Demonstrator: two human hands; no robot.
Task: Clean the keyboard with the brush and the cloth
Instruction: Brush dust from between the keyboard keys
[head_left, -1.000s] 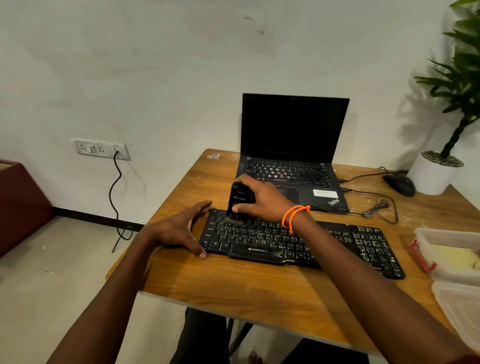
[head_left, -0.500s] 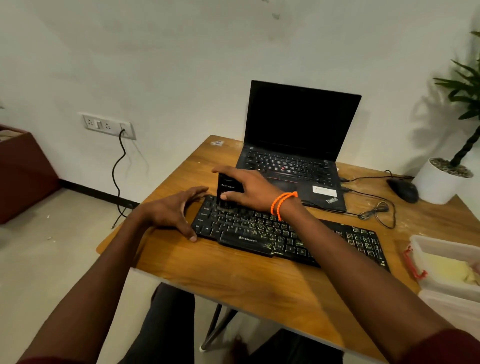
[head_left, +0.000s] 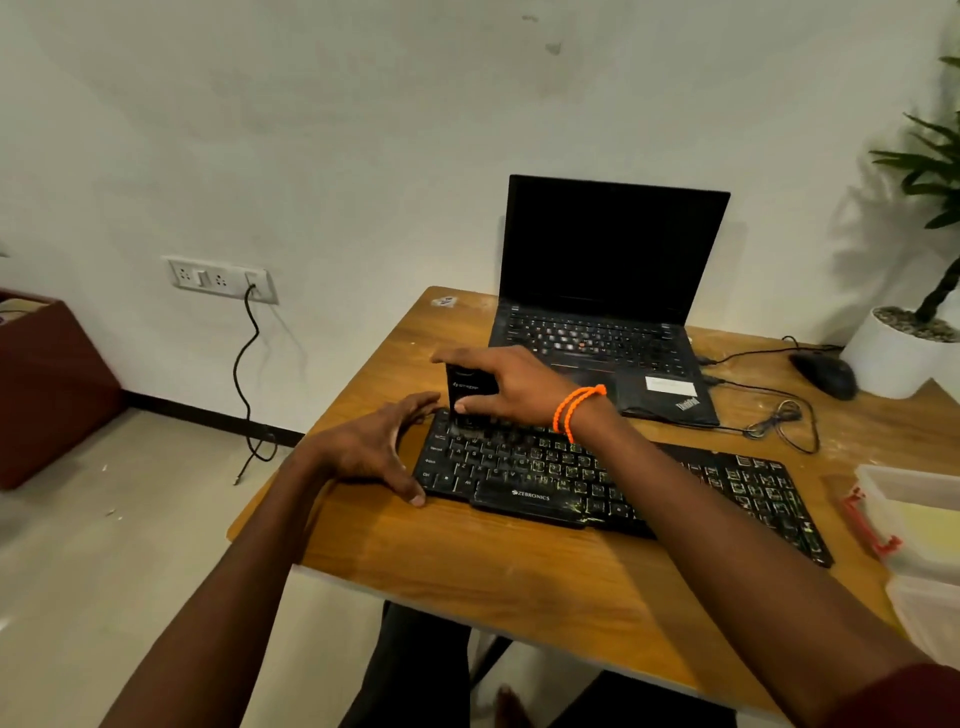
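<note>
Table (head_left: 519, 582): a wooden top set against a white wall, carrying everything I work on.
Laptop (head_left: 613, 249): open at the far side of the table, screen dark, its front edge just behind my keyboard.
Keyboard (head_left: 727, 483): black, marked ZEBRONICS on the front lip, lying at a slant across the table in front of me, pale specks showing among the keys.
Plant pot (head_left: 904, 358): white, at the far right corner, with green leaves rising above it.
Plastic boxes (head_left: 914, 499): clear containers at the right edge of the table, one with a red clasp and something pale yellow inside; whether that is the cloth I cannot tell.
My left hand (head_left: 374, 447): fingers straight and spread apart, resting against the left end of the keyboard, thumb tip at its near corner, holding nothing.
My right hand (head_left: 514, 384): fingers and thumb curled and clamped on the brush, an orange band (head_left: 576, 410) round my wrist.
Brush (head_left: 470, 395): a black block standing upright on the far left corner of the keyboard, its lower end down on the keys.
Mouse (head_left: 826, 374): black, near the pot, its cable looping across the table behind the keyboard.
</note>
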